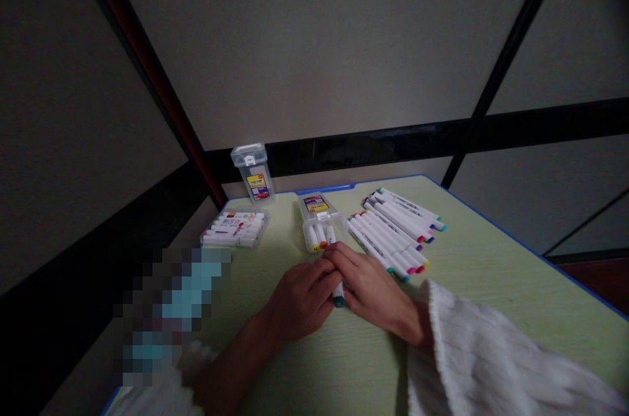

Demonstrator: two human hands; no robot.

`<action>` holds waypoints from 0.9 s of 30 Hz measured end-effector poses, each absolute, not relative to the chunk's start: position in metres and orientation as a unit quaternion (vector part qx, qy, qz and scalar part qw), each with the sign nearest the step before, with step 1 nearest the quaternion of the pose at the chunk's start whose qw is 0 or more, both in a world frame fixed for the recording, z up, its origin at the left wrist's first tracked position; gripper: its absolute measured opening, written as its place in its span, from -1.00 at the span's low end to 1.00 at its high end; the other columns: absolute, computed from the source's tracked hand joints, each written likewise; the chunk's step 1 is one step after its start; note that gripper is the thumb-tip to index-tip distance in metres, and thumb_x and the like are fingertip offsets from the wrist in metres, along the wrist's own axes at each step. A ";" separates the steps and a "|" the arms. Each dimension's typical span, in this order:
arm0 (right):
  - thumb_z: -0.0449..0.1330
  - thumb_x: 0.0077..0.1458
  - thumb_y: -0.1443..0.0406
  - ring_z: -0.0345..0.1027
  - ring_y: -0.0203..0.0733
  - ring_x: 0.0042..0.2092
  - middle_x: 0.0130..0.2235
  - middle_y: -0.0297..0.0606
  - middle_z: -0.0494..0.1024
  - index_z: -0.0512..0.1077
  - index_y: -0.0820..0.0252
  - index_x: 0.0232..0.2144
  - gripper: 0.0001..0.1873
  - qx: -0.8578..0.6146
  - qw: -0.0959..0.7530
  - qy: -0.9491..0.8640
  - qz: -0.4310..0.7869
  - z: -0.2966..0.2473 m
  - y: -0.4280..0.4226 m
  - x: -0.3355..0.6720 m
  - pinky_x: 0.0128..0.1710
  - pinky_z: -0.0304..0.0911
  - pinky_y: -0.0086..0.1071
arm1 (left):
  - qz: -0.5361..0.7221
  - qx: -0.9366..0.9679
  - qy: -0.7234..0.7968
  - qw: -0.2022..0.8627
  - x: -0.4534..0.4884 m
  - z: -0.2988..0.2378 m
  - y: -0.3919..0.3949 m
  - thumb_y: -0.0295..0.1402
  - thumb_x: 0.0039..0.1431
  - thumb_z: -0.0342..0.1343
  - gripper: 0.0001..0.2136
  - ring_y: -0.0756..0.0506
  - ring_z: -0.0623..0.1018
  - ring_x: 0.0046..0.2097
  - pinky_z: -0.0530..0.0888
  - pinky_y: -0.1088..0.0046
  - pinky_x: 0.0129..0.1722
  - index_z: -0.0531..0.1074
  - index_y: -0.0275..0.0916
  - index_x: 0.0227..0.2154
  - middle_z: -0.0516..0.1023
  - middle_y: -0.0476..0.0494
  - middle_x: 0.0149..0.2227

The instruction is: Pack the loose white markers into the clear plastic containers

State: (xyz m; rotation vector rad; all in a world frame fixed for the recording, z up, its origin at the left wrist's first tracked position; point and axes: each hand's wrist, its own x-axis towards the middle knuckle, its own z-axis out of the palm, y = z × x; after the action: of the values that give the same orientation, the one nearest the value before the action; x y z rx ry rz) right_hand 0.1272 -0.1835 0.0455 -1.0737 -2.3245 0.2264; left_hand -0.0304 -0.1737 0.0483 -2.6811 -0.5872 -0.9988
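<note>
My left hand (303, 297) and my right hand (369, 286) meet at the middle of the table, fingers closed around one white marker (338, 297) with a dark teal end. The marker points away from me, towards the mouth of a clear plastic case (305, 208) lying on its side. Fingers cover the marker's middle part. Inside the case are a few white markers (314, 237) with yellow and orange ends facing me. Just right of the case, several white markers (388, 242) with coloured ends lie loosely in rows.
An upright lidded clear case (256, 173) with a yellow label stands at the back left. Before it lies a flat clear pack of markers (236, 228). The light-green table (484, 272) has a blue edge and stands against a panelled wall. A blurred patch covers the left side.
</note>
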 end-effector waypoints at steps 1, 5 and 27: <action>-0.07 -0.24 0.56 0.24 -0.15 -0.13 -0.18 -0.21 0.31 0.17 0.17 -0.25 -0.57 -0.403 0.280 -0.867 0.086 0.046 -0.184 0.127 -0.15 0.23 -0.26 | -0.336 -0.914 -0.203 0.108 -0.030 0.048 -0.173 -0.51 0.06 -0.17 -0.78 -0.06 0.44 -0.29 0.44 0.44 -0.34 0.31 -0.31 -0.25 0.42 -0.19 -0.35; -0.07 -0.23 0.57 0.23 -0.15 -0.11 -0.16 -0.20 0.31 0.17 0.18 -0.22 -0.56 -0.408 0.272 -0.867 0.092 0.046 -0.183 0.126 -0.14 0.23 -0.25 | -0.323 -0.918 -0.208 0.101 -0.030 0.045 -0.172 -0.51 0.04 -0.16 -0.78 -0.06 0.43 -0.29 0.45 0.44 -0.33 0.31 -0.31 -0.27 0.41 -0.18 -0.35; -0.06 -0.19 0.57 0.24 -0.13 -0.11 -0.14 -0.18 0.30 0.18 0.23 -0.21 -0.58 -0.411 0.247 -0.873 0.092 0.047 -0.183 0.127 -0.10 0.22 -0.27 | -0.323 -0.919 -0.207 0.089 -0.030 0.045 -0.172 -0.52 0.03 -0.15 -0.83 -0.07 0.41 -0.32 0.44 0.45 -0.36 0.31 -0.31 -0.33 0.38 -0.16 -0.38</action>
State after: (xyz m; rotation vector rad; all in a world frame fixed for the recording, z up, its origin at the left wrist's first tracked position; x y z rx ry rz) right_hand 0.1273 -0.1833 0.0466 -1.1205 -2.3791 0.2507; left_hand -0.0298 -0.1718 0.0447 -2.7348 -0.6147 -0.9620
